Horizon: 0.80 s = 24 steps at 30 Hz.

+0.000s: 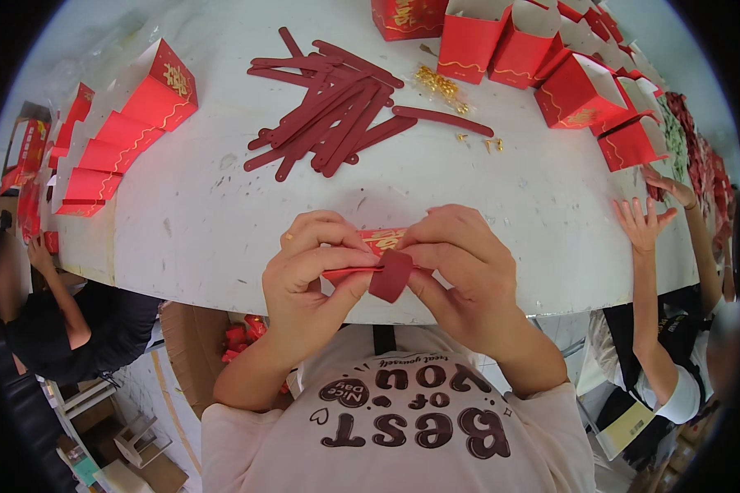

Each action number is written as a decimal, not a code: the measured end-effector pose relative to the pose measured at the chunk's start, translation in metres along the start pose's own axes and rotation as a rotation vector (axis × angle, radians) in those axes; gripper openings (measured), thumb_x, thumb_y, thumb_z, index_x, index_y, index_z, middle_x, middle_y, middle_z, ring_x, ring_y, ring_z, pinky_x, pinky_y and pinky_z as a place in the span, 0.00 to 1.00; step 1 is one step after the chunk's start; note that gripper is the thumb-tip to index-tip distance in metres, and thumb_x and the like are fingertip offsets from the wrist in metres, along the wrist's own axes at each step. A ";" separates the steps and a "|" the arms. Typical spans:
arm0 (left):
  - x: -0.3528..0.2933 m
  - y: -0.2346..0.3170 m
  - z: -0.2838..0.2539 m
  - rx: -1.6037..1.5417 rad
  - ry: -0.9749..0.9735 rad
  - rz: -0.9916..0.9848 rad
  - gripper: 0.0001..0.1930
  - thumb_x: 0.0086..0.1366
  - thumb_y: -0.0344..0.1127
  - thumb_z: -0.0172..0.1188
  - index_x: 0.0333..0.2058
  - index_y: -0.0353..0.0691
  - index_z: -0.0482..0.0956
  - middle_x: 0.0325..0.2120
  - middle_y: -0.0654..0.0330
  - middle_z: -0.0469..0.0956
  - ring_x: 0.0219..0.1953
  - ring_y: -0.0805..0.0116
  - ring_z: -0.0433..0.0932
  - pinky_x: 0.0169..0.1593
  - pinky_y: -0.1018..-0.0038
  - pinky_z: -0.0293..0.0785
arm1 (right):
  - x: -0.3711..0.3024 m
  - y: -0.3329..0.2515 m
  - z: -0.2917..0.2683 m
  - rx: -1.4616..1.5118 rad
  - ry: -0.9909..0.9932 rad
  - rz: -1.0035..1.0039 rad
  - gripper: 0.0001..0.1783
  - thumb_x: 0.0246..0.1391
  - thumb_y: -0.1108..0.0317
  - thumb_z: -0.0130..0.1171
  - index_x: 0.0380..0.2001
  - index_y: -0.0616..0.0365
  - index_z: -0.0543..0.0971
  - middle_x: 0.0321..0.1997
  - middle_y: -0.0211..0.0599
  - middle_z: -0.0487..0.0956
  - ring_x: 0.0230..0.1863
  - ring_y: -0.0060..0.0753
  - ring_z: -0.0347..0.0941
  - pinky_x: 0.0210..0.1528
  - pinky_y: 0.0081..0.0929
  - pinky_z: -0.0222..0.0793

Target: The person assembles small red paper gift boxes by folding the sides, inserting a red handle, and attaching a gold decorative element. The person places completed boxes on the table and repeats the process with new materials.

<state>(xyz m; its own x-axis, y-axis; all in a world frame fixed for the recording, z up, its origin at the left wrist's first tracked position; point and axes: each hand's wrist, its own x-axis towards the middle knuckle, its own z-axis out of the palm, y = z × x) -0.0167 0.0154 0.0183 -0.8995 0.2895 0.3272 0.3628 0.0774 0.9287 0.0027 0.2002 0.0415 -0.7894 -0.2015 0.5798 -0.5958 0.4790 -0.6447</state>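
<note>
Close in front of my body, a red paper box (381, 237) with gold print is held between both hands. A maroon strap (391, 276) curves in a loop over its near edge. My left hand (308, 267) pinches the box's left side between thumb and fingers, close to the strap. On the other side, my right hand (469, 267) is closed on the box's edge with its fingertips against the strap. Whether a fastener is between the fingers cannot be seen. Farther up the white table lies a heap of maroon straps (337, 115) with holes at their ends.
Small gold fasteners (441, 88) lie beside the straps, some loose. Open red boxes stand in rows at the left (131, 135) and far right (526, 41). One person's hands (645, 218) are over the table's right side; another person (57, 304) sits at left.
</note>
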 end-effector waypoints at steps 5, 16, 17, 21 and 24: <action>0.001 -0.002 -0.002 0.110 -0.006 0.134 0.10 0.45 0.22 0.66 0.29 0.38 0.81 0.30 0.62 0.77 0.40 0.65 0.73 0.48 0.71 0.61 | 0.001 0.008 -0.003 0.060 -0.046 -0.047 0.13 0.35 0.72 0.68 0.28 0.60 0.77 0.32 0.35 0.76 0.35 0.39 0.72 0.41 0.33 0.65; 0.002 0.004 0.000 -0.020 -0.074 -0.011 0.10 0.49 0.22 0.66 0.33 0.34 0.80 0.33 0.58 0.78 0.36 0.67 0.75 0.44 0.74 0.68 | 0.030 -0.032 -0.020 -0.204 -0.170 0.056 0.11 0.42 0.76 0.65 0.31 0.62 0.76 0.32 0.35 0.77 0.34 0.34 0.73 0.36 0.27 0.67; 0.004 0.002 -0.006 -0.019 -0.136 -0.035 0.10 0.49 0.23 0.65 0.33 0.34 0.80 0.33 0.58 0.78 0.36 0.68 0.75 0.42 0.75 0.69 | 0.036 -0.028 -0.022 -0.115 -0.212 0.077 0.10 0.42 0.77 0.64 0.31 0.62 0.76 0.31 0.34 0.77 0.33 0.32 0.73 0.36 0.27 0.67; 0.013 0.001 -0.009 -0.104 -0.216 -0.106 0.08 0.50 0.22 0.64 0.32 0.33 0.80 0.35 0.57 0.77 0.36 0.70 0.75 0.39 0.77 0.71 | 0.043 0.004 -0.022 0.898 -0.253 0.455 0.08 0.44 0.83 0.58 0.30 0.62 0.75 0.34 0.36 0.79 0.36 0.24 0.73 0.39 0.25 0.69; 0.013 -0.001 -0.006 -0.099 -0.216 0.011 0.09 0.51 0.22 0.64 0.33 0.33 0.80 0.35 0.57 0.76 0.37 0.71 0.75 0.40 0.78 0.71 | 0.041 -0.001 -0.020 0.684 -0.187 0.294 0.12 0.45 0.81 0.58 0.37 0.63 0.78 0.32 0.35 0.79 0.35 0.22 0.74 0.39 0.20 0.70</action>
<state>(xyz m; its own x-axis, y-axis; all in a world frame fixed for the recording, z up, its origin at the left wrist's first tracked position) -0.0303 0.0138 0.0230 -0.8190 0.4879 0.3019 0.3366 -0.0176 0.9415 -0.0262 0.2087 0.0752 -0.9053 -0.3178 0.2820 -0.2681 -0.0876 -0.9594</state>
